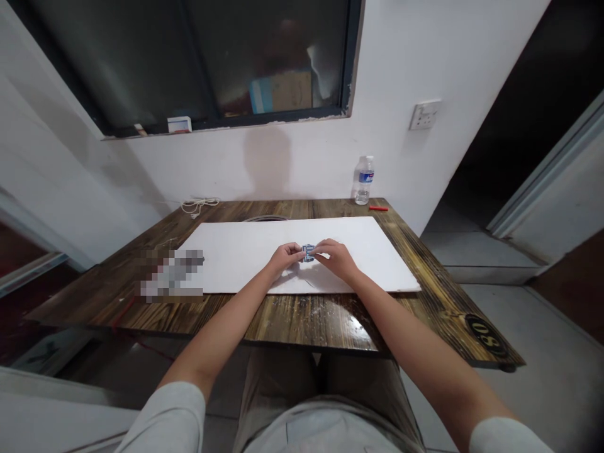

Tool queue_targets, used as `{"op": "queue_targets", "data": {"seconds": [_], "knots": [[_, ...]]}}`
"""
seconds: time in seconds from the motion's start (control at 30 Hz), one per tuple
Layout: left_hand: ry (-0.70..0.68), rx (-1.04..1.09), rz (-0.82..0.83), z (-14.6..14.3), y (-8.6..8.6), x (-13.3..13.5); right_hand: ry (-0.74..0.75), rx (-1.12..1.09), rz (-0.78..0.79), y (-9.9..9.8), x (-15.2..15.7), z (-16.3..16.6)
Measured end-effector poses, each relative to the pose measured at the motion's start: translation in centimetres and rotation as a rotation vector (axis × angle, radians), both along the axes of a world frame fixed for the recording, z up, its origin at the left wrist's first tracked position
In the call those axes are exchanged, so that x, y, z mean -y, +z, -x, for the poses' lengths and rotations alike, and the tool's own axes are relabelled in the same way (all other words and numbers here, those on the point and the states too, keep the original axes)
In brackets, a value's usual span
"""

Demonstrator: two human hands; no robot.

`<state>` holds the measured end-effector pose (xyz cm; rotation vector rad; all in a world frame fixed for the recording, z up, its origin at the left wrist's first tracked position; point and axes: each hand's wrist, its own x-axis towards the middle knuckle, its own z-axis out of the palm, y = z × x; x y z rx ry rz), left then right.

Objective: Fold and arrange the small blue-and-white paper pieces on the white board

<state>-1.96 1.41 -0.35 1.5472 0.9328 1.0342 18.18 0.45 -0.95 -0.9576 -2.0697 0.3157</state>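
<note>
Both my hands meet over the middle of a white sheet (236, 251) that lies on a dark wooden table (302, 321). Between them is a small blue-grey folded piece (308, 252), too small to name. My left hand (284, 257) pinches its left side with closed fingers. My right hand (334, 257) pinches its right side, fingers curled. The piece sits just above or on the sheet; I cannot tell which.
A water bottle (363, 180) stands at the table's far right by the wall, with a red pen (378, 208) beside it. A white cable (201, 204) lies coiled at the far left. A blurred patch (170, 274) covers something at the sheet's left edge. A doorway opens to the right.
</note>
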Motion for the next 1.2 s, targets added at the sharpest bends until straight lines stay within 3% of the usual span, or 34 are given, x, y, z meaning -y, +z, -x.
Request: {"op": "queue_targets", "data": {"seconds": [0.27, 0.53, 0.83, 1.0, 1.13, 1.2], "knots": [[-0.020, 0.053, 0.002, 0.4, -0.2, -0.2, 0.115, -0.042, -0.077, -0.4, -0.5, 0.0], [0.009, 0.096, 0.006, 0.5, -0.3, -0.5, 0.225, -0.115, 0.079, 0.5, 0.1, 0.3], [-0.048, -0.039, -0.037, 0.5, -0.2, -0.2, -0.016, -0.213, 0.169, -0.9, -0.2, 0.8], [-0.013, -0.023, -0.034, 0.4, -0.3, -0.2, -0.110, -0.210, 0.130, 0.2, -0.3, 0.1], [0.058, -0.007, -0.054, 0.3, -0.3, -0.4, -0.306, -0.169, 0.184, 1.0, -1.1, -2.0], [0.103, -0.009, -0.059, 0.3, -0.3, -0.5, -0.405, -0.035, 0.243, 1.0, -1.5, -3.2]]}}
